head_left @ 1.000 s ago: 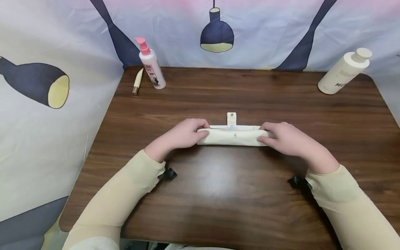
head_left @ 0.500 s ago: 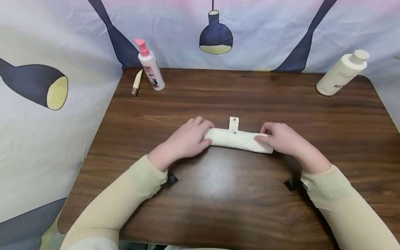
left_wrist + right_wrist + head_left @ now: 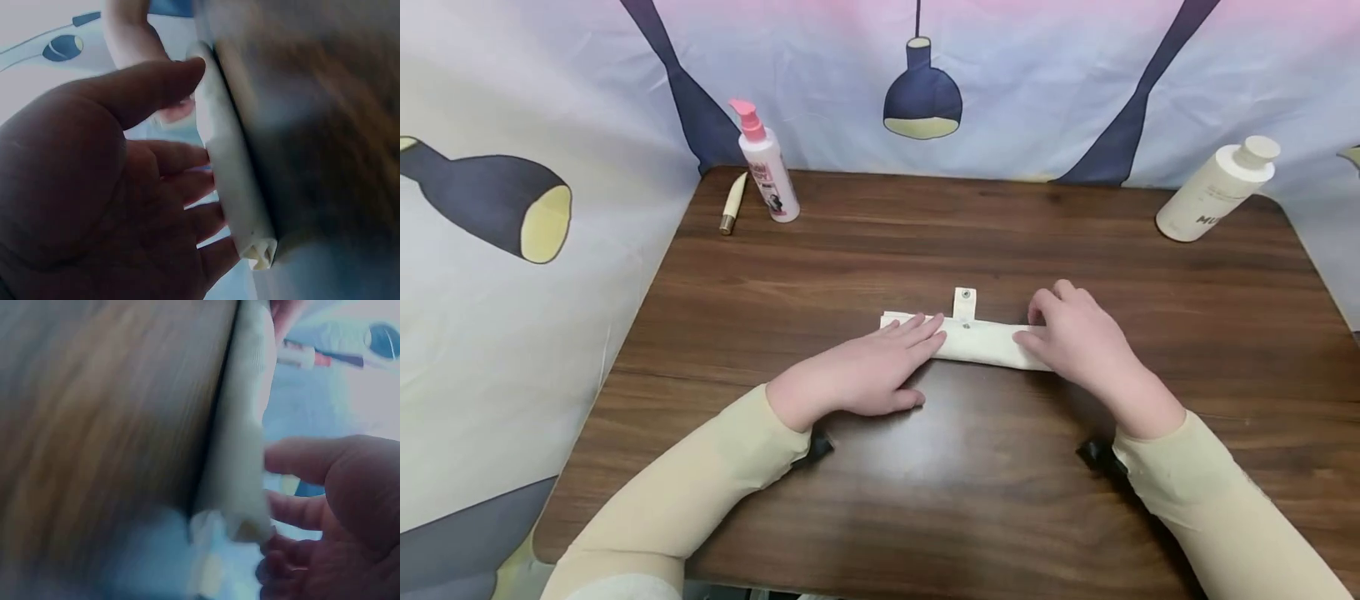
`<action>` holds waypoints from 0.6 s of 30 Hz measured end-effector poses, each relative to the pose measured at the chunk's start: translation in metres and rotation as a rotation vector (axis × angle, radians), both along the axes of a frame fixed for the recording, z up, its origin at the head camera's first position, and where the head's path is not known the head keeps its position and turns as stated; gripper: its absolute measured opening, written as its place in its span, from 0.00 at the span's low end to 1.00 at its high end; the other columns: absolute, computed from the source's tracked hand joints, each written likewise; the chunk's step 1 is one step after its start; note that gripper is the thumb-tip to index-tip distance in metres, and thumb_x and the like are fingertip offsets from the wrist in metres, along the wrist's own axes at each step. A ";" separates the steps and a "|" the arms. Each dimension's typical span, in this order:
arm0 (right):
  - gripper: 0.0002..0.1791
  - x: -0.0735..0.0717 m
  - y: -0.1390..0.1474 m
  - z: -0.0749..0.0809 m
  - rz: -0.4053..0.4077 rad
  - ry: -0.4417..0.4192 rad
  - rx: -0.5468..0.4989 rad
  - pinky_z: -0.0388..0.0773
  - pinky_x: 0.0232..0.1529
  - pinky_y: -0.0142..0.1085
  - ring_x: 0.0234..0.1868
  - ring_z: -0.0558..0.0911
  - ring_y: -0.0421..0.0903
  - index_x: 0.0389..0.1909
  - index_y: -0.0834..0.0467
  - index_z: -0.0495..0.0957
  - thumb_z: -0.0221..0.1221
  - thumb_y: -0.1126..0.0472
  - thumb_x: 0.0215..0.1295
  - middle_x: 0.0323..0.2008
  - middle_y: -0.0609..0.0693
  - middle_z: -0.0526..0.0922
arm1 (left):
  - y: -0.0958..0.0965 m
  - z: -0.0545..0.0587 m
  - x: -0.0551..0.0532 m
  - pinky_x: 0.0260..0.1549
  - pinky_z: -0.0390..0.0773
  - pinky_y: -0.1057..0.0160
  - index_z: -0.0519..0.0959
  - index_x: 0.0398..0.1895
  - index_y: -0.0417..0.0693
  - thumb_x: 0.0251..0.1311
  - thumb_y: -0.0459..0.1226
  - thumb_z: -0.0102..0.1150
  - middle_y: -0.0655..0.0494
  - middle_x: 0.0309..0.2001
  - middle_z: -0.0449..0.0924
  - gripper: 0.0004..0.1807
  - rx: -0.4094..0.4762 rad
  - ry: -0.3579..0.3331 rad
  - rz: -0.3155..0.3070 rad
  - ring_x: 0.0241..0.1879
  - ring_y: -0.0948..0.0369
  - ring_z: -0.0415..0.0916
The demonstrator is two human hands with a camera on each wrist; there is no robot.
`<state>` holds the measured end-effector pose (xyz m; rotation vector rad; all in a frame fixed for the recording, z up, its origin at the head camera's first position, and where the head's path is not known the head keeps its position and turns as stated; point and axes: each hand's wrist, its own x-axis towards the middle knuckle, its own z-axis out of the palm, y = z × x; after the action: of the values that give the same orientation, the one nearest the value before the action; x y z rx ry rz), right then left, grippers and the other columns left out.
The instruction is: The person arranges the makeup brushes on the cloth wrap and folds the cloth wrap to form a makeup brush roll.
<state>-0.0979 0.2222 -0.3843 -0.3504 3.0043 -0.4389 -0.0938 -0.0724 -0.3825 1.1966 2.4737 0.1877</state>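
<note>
A long white folded pouch [image 3: 981, 343] lies on the wooden table, its narrow snap strap [image 3: 965, 302] sticking out flat from the far edge. A second metal snap shows on the pouch just below the strap. My left hand [image 3: 868, 371] lies with straight fingers across the left part of the pouch, thumb spread out onto the table. At the right end, my right hand [image 3: 1078, 337] has its thumb on top of the pouch and its fingers curled at the far edge. The left wrist view shows the pouch's creased end [image 3: 259, 253] beyond the fingertips.
At the back left stands a white pump bottle [image 3: 771, 175] with a pink top, next to a small cream tube [image 3: 733, 204] with a brown end lying down. A large white bottle [image 3: 1213, 192] stands at the back right. A printed cloth hangs behind the table.
The pouch's front has been folded up toward the snap strap, covering the opening seen earlier. My left hand let go of the left end and flattened onto the pouch, farther right.
</note>
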 end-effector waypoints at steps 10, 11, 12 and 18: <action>0.05 0.003 -0.010 -0.007 0.152 -0.051 -0.090 0.70 0.32 0.38 0.28 0.73 0.44 0.34 0.53 0.79 0.66 0.60 0.67 0.26 0.45 0.76 | 0.001 -0.008 -0.002 0.82 0.43 0.50 0.44 0.85 0.56 0.72 0.50 0.59 0.46 0.85 0.29 0.47 -0.010 -0.014 -0.027 0.83 0.45 0.32; 0.06 0.003 -0.009 -0.008 0.152 -0.068 -0.098 0.70 0.33 0.38 0.28 0.73 0.44 0.34 0.53 0.79 0.67 0.60 0.68 0.26 0.45 0.76 | 0.002 -0.009 -0.002 0.82 0.43 0.49 0.44 0.85 0.56 0.72 0.51 0.59 0.46 0.85 0.29 0.47 -0.014 -0.014 -0.030 0.83 0.45 0.32; 0.06 0.002 -0.008 -0.009 0.154 -0.079 -0.105 0.69 0.32 0.38 0.28 0.73 0.43 0.33 0.53 0.79 0.67 0.60 0.68 0.26 0.45 0.75 | 0.002 -0.009 -0.002 0.82 0.43 0.49 0.45 0.85 0.56 0.72 0.51 0.59 0.46 0.85 0.29 0.47 -0.018 -0.008 -0.030 0.83 0.46 0.32; 0.07 -0.003 -0.011 -0.012 0.146 -0.099 -0.117 0.70 0.33 0.38 0.28 0.73 0.44 0.32 0.54 0.78 0.67 0.59 0.67 0.25 0.46 0.76 | 0.002 -0.007 0.006 0.82 0.42 0.47 0.48 0.84 0.50 0.71 0.54 0.58 0.49 0.85 0.33 0.47 -0.059 0.076 -0.033 0.84 0.50 0.31</action>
<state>-0.1013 0.2111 -0.3966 -0.5370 2.8401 -0.6011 -0.0877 -0.0700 -0.3900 1.2402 2.5045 0.0608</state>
